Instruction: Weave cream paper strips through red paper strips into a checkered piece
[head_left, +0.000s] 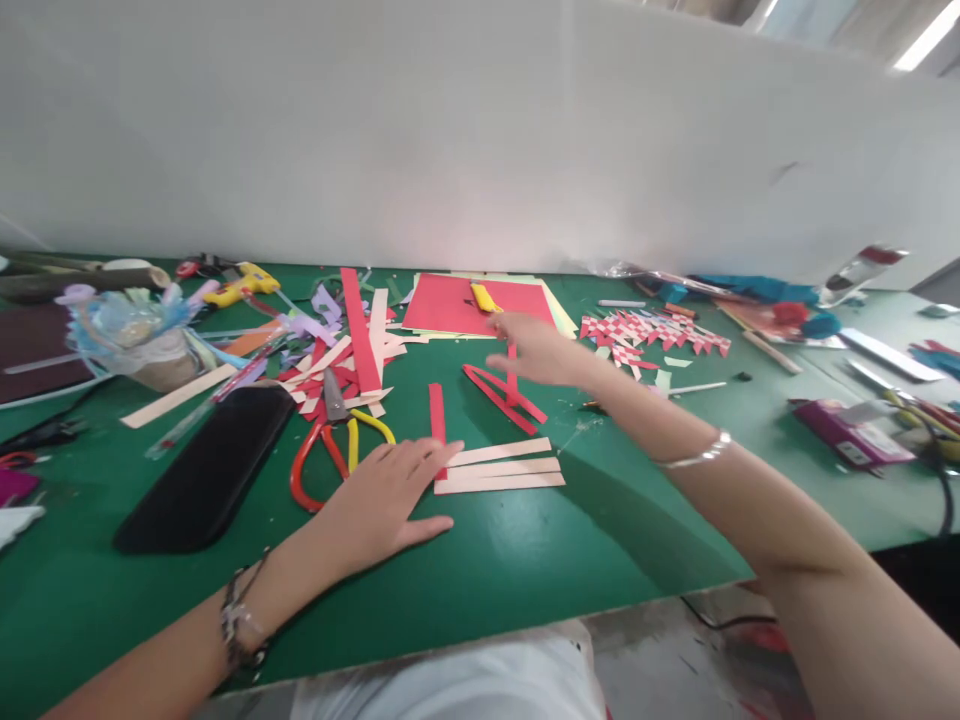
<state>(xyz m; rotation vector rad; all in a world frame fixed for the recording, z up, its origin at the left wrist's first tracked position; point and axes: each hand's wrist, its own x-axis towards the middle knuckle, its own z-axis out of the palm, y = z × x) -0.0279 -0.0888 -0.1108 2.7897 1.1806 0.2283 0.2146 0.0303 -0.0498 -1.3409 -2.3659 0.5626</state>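
My left hand (390,495) lies flat on the green table, its fingertips pressing the lower end of a red paper strip (437,412) and the left ends of several pale paper strips (517,465). The pale strips fan out to the right. My right hand (536,350) reaches forward with fingers apart, above some loose red paper strips (506,398) that cross one another. Just beyond its fingertips, a yellow utility knife (485,297) rests on a red paper sheet (442,305). Orange-and-yellow-handled scissors (335,410) lie beside my left hand.
A black pouch (210,465) and a pile of red and pale strips (361,335) lie left. Further left are a yellow glue gun (241,286) and a wrapped bundle (142,330). On the right lie woven red-and-white paper pieces (652,330) and a magenta box (851,435).
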